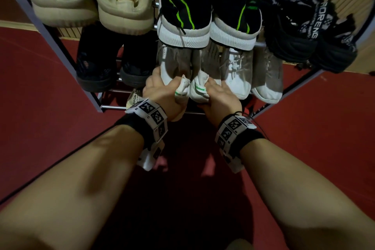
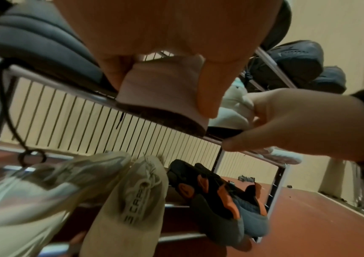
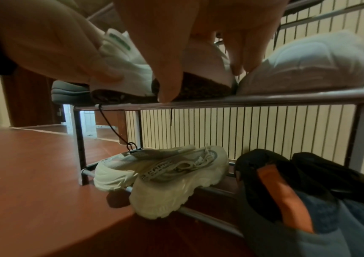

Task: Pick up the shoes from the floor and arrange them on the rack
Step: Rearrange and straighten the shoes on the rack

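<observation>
A pair of white sneakers with green heel tabs sits on the middle tier of the metal shoe rack (image 1: 53, 35). My left hand (image 1: 164, 85) grips the heel of the left white sneaker (image 1: 172, 65). My right hand (image 1: 213, 91) grips the heel of the right white sneaker (image 1: 199, 87). In the left wrist view my fingers (image 2: 207, 97) curl round the heel of the left sneaker (image 2: 161, 90), whose sole rests on the rail (image 2: 66, 85). In the right wrist view my thumb (image 3: 168, 80) lies against the right sneaker (image 3: 205, 60) just above the front rail (image 3: 264, 99).
The top tier holds beige shoes (image 1: 91, 0), black-and-green shoes (image 1: 205, 6) and black-grey shoes (image 1: 300, 22). On the middle tier stand black shoes (image 1: 113, 63) at left and another white pair (image 1: 253, 75) at right. Cream sneakers (image 3: 163, 177) and black-orange shoes (image 3: 286, 194) fill the bottom tier. Red floor (image 1: 40, 91) surrounds the rack.
</observation>
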Demonstrator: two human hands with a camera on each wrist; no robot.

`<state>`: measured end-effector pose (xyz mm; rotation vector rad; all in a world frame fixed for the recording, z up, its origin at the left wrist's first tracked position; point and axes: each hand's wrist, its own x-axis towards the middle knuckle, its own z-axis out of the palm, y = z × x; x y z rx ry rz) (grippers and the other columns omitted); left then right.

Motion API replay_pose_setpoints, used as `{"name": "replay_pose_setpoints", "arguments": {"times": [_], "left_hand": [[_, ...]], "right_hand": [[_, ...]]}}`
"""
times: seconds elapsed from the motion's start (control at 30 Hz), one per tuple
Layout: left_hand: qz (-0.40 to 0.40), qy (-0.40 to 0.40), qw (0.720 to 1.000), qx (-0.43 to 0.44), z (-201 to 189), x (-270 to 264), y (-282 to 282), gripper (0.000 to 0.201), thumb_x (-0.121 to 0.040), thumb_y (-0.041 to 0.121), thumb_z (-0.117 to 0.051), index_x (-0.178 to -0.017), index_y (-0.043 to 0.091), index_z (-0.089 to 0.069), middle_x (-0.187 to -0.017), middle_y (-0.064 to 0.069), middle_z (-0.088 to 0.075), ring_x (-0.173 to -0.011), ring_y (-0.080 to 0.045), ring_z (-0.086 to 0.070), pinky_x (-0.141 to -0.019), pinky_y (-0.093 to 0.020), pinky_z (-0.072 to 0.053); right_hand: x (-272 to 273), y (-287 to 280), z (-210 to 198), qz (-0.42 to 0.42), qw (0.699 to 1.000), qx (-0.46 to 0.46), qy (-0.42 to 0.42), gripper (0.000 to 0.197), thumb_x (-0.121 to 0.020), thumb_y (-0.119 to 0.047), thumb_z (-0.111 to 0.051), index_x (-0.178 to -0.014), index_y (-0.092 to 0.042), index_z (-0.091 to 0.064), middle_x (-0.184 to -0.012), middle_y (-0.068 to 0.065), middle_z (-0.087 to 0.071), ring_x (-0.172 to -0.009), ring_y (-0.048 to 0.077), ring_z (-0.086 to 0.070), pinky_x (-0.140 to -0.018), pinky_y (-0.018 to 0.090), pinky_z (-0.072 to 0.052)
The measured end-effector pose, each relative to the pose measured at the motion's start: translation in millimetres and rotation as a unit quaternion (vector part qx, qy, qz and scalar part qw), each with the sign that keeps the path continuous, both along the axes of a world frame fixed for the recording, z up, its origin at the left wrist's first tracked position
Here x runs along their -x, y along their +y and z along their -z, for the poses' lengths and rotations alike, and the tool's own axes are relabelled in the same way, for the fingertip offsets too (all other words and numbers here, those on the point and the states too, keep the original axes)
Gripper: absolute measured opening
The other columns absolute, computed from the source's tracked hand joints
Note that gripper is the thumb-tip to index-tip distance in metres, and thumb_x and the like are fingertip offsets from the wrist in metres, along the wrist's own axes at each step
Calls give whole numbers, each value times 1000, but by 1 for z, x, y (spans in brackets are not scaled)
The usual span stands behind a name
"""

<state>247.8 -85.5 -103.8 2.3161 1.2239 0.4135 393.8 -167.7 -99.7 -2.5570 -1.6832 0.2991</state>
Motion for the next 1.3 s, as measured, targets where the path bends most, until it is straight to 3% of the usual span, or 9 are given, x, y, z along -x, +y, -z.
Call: {"name": "replay_pose_setpoints", "arguments": {"times": [0.07,0.2,0.33,0.47,0.63,0.8,0.9,1.03,1.3], "left_hand": [[7,4,1000,-9,-2,-3,2,50,-77,41,-61,-124,28,-52,-151,-19,-17,-128,-42,-30,-104,-44,-30],[13,39,999,-22,-3,-10,4,47,-82,38,-61,-125,19,-52,-152,-22,-12,-129,-42,-29,-102,-45,-31],[-7,48,998,-35,-1,-14,-1,43,-82,37,-60,-120,16,-56,-152,-24,-15,-128,-43,-32,-99,-46,-34],[1,57,998,-24,-3,-10,2,47,-81,38,-61,-122,18,-53,-152,-23,-14,-130,-43,-29,-101,-45,-32],[9,87,996,-22,-17,-4,4,61,-77,49,-63,-128,20,-45,-154,-17,-11,-136,-38,-20,-109,-43,-20],[42,222,973,-43,-40,-2,10,75,-74,63,-57,-136,29,-34,-156,-14,-4,-142,-35,-4,-115,-49,2],[37,265,963,-24,-41,1,17,98,-70,76,-49,-146,23,-17,-156,-11,-11,-143,-35,5,-113,-56,12],[27,250,968,-10,-34,6,26,123,-61,85,-48,-149,21,9,-157,-7,-9,-145,-29,7,-117,-49,5],[8,268,963,11,-37,3,33,123,-58,86,-51,-149,21,-2,-152,-6,-24,-139,-26,-19,-113,-40,-16]], "right_hand": [[-1,2,-1,8,1000,-4,-2,64,-93,-22,-53,-149,-19,-23,-157,-2,-19,-144,29,-17,-117,27,-8],[-5,6,5,21,998,-43,-37,61,-82,-27,-65,-137,-13,-43,-137,4,-50,-122,36,-44,-104,39,-31],[-3,6,6,36,998,-50,-24,70,-78,-33,-68,-139,-16,-39,-137,1,-47,-128,31,-37,-110,40,-23],[1,0,7,41,993,-111,3,69,-75,-39,-68,-134,-14,-44,-127,3,-52,-121,28,-43,-106,39,-28],[1,-16,4,32,994,-106,14,75,-87,-44,-55,-149,-22,-19,-149,-3,-33,-144,25,-17,-115,45,-11],[-3,-22,-5,20,998,-50,11,71,-95,-37,-46,-150,-33,-2,-155,-3,-19,-147,25,3,-116,43,0],[-1,-18,-3,22,999,-34,-4,73,-95,-39,-45,-150,-33,3,-154,-1,-18,-146,30,5,-116,45,0],[-3,-11,-2,40,999,-15,-11,72,-95,-44,-43,-149,-35,4,-154,7,-17,-145,32,8,-116,47,4],[-5,-3,7,48,998,-31,-18,68,-96,-35,-45,-150,-29,-4,-148,9,-27,-146,30,1,-114,48,9]]}}
